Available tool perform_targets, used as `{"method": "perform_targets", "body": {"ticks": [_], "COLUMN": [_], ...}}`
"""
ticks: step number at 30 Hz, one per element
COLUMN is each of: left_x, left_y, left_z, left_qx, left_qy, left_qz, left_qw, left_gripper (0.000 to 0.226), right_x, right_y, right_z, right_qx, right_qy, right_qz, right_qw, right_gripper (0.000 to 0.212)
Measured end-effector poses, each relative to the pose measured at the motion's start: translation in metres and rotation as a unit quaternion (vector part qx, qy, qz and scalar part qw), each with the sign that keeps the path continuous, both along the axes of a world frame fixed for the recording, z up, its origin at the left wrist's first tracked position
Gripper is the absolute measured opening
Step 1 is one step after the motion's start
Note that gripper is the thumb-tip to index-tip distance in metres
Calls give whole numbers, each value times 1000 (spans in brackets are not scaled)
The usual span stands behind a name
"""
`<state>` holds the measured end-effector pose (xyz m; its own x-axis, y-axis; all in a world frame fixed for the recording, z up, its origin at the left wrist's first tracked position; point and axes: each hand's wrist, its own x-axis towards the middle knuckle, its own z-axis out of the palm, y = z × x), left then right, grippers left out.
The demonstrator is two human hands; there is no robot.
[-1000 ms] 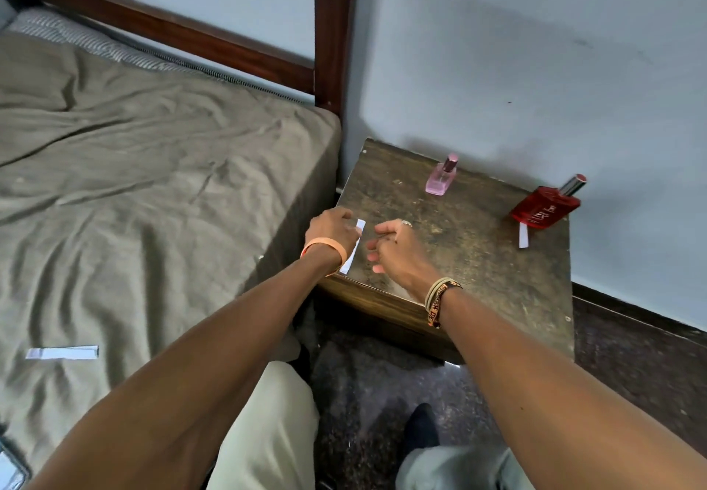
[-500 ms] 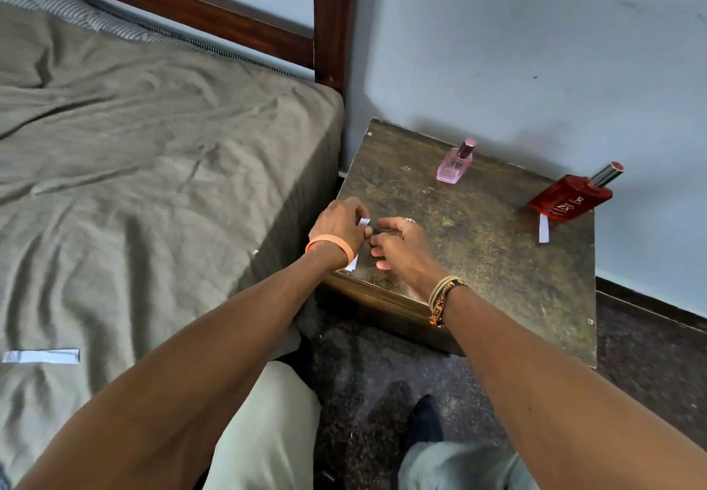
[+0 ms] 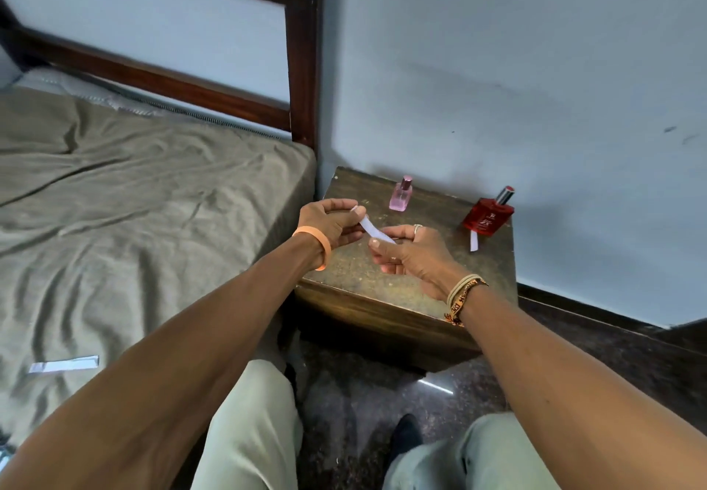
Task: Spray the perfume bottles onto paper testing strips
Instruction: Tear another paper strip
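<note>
- A narrow white paper testing strip (image 3: 373, 230), which half a second earlier sat low against the near-left corner of the scuffed dark wooden bedside table (image 3: 440, 271), had been lifted clear of the tabletop and was stretched between both hands above it.
- The left hand (image 3: 331, 221), an orange band on its wrist, was curled nearly closed, thumb and fingertips pinching the strip's upper end.
- The right hand (image 3: 411, 252), with a ring on one finger and woven bands at the wrist, was partly closed, thumb and forefinger gripping the strip's lower end while the remaining fingers hung loosely curled beneath.
- With the strip raised and held taut, it appeared ready to receive a spray; neither hand, however, had a bottle, so one would likely need to let go first.
- The small square pink glass perfume bottle (image 3: 401, 194) stood upright at the table's far edge, near the wall and just beyond the hands.
- The larger red glass perfume bottle (image 3: 489, 214) with its silver-and-red cap stood at the far-right corner, a second white strip (image 3: 474, 241) lying on the table just in front of it.
- A third white paper strip (image 3: 64, 363) lay on the olive-grey bedsheet (image 3: 153, 221), well apart from the table.
</note>
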<state>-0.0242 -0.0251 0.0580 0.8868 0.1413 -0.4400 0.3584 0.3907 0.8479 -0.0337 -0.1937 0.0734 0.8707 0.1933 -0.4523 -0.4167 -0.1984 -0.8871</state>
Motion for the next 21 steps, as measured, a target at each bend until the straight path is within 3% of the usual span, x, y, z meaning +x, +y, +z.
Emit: {"method": "perform_targets", "body": {"ticks": [10,13,16,21], "left_x": [-51,-62,-68,-73], "left_y": [-37,-47,-55,-57], "left_z": [81,94,103,111], "left_qx": [2,40,72,71], "left_qy": [-60,-69,-76,-74], "left_qz": [-31,-42,-22,-26], "left_qw": [998,996,994,994], "left_gripper": [18,12,18,15], "right_x": [-48,-56,-62,-65], "right_y": [-47,-51,-55,-62], "right_z": [76,88,99,106], "right_qx": [-74,-160,-169,-253], "right_qy": [-95,-173,-228,-290], "right_qz": [-1,15,-26,7], "right_qw": [993,972,959,923], "right_gripper": [15,14,4,18]}}
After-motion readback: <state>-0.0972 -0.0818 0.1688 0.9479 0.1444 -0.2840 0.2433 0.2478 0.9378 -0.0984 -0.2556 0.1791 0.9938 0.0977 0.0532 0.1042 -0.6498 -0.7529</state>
